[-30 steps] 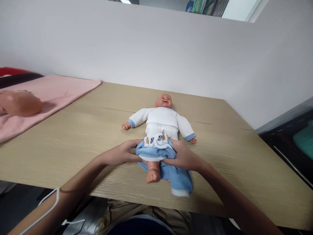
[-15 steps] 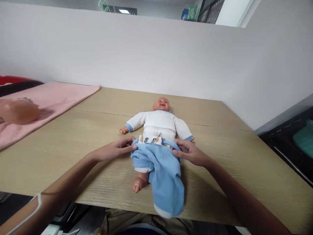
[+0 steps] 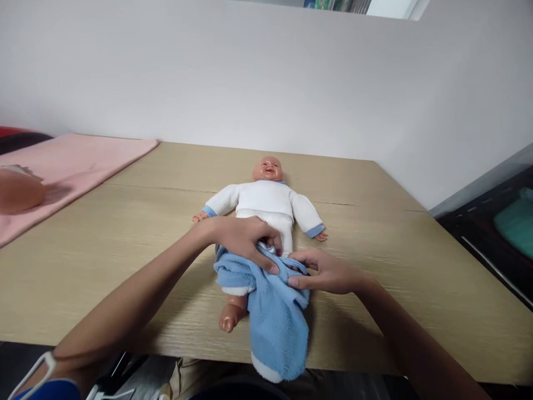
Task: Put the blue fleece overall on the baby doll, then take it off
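A baby doll [image 3: 266,197] in a white top with blue cuffs lies on its back, head away from me. Blue fleece pants [image 3: 278,328] with white hems are bunched about its legs. One bare foot [image 3: 231,314] sticks out of the leg on the left; the other leg hangs limp over the table's front edge, no foot showing. My left hand [image 3: 245,238] reaches across the doll's lap and pinches the waistband near its middle. On the right side of the waistband, my right hand [image 3: 327,272] grips the fabric between thumb and fingers.
The wooden table [image 3: 175,178] meets a white wall [image 3: 233,78] at the back. On the left, a pink cloth [image 3: 104,153] bears a second doll [image 3: 19,190], partly out of frame. A black rack-like object [image 3: 491,239] with teal fabric stands at the right.
My left hand has moved right, from the waistband's left side to its middle, covering the printed front. My right hand still holds the right side. The view has tilted down slightly.
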Demonstrator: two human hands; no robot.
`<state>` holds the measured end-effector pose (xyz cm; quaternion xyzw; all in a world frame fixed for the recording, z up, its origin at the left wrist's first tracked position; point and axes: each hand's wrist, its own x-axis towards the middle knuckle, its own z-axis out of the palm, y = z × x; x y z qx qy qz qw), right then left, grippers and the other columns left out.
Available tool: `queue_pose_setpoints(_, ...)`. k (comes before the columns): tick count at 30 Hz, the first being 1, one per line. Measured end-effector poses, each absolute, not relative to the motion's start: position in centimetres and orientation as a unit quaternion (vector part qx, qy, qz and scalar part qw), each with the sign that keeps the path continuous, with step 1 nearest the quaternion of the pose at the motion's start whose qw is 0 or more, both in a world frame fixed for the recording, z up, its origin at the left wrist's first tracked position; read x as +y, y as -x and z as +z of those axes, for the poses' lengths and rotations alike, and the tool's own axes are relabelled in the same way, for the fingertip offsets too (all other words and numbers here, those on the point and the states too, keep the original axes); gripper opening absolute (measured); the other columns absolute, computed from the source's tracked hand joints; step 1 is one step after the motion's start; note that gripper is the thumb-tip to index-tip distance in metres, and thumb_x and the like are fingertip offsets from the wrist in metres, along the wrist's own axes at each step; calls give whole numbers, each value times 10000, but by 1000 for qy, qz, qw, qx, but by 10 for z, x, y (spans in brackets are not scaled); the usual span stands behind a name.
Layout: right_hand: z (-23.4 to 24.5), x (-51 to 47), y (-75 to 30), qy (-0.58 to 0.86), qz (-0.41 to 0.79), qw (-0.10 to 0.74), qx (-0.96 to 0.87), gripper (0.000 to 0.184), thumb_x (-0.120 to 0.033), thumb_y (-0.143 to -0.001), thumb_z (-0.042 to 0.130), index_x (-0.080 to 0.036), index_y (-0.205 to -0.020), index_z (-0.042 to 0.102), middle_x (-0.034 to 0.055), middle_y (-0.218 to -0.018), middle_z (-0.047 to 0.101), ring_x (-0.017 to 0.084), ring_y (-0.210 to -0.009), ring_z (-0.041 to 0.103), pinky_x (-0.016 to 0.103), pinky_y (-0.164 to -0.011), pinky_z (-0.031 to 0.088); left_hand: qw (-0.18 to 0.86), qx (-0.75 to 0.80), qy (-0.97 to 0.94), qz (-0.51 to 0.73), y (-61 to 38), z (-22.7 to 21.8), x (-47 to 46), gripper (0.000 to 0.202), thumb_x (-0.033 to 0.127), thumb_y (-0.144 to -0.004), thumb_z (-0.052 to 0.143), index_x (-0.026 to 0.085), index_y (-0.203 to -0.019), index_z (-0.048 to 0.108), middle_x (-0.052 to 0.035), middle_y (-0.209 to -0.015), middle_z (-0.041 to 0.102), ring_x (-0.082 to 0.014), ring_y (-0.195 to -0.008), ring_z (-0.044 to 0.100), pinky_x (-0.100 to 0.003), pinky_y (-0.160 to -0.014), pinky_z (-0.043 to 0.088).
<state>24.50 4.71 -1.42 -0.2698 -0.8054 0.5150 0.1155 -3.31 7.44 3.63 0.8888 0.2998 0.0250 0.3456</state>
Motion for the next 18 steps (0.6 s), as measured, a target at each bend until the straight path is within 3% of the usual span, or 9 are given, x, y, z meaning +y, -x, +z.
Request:
queue_pose_setpoints(4,-16,42,-250,235,643,161,-711,499,-598,-998,788,-201,-1300,781,46,-1162,750,230,-1080,697,351,-971,576,445,211,-870,-10,28,34,91,385,573,-920,852,223,-1032,738,11,-923,686,-203,-853,624,-293,-784,471)
queue_pose_setpoints(7,-20,36,-250,265,662,243,-658,558,-626,-1025,751,-268,-1453,743,63,-1325,762,250,-1219,700,391,-1064,566,518,186,-835,32,33,34,95,338,522,-986,801,218,-964,655,20,-893,587,-182,-851,567,-274,-762,460)
queue_pose_setpoints(10,-20,33,-248,304,651,263,-644,581,-666,-1059,688,-310,-1518,709,75,-1443,743,268,-1351,669,437,-1163,533,560,206,-798,90,37,31,95,320,510,-1036,757,214,-979,648,17,-896,593,-173,-847,568,-268,-764,464)
queue_pose_setpoints(12,-17,34,-248,294,662,232,-650,655,-702,-1028,713,-288,-1535,687,82,-1380,756,262,-1257,702,409,-1084,576,584,204,-776,123,37,28,94,294,498,-1054,745,211,-1041,686,2,-950,651,-173,-867,600,-270,-794,485)
queue_pose_setpoints(14,-14,36,-250,267,676,182,-663,689,-702,-975,782,-238,-1479,704,65,-1200,762,226,-1048,710,328,-892,603,608,203,-756,129,37,24,93,279,488,-1052,754,216,-1100,712,-10,-1001,688,-174,-890,628,-268,-809,506)
queue_pose_setpoints(16,-12,39,-253,250,680,152,-673,567,-657,-944,838,-187,-1255,771,13,-953,694,164,-825,630,244,-700,531,633,198,-739,116,39,21,93,322,507,-1009,808,228,-1140,715,-10,-1025,692,-173,-909,637,-254,-800,519)
queue_pose_setpoints(18,-12,41,-256,247,677,173,-671,453,-613,-940,860,-177,-1000,755,-31,-793,570,117,-696,515,209,-605,435,674,170,-712,99,42,18,96,438,574,-950,852,234,-1189,715,-10,-1017,694,-168,-888,635,-238,-762,527)
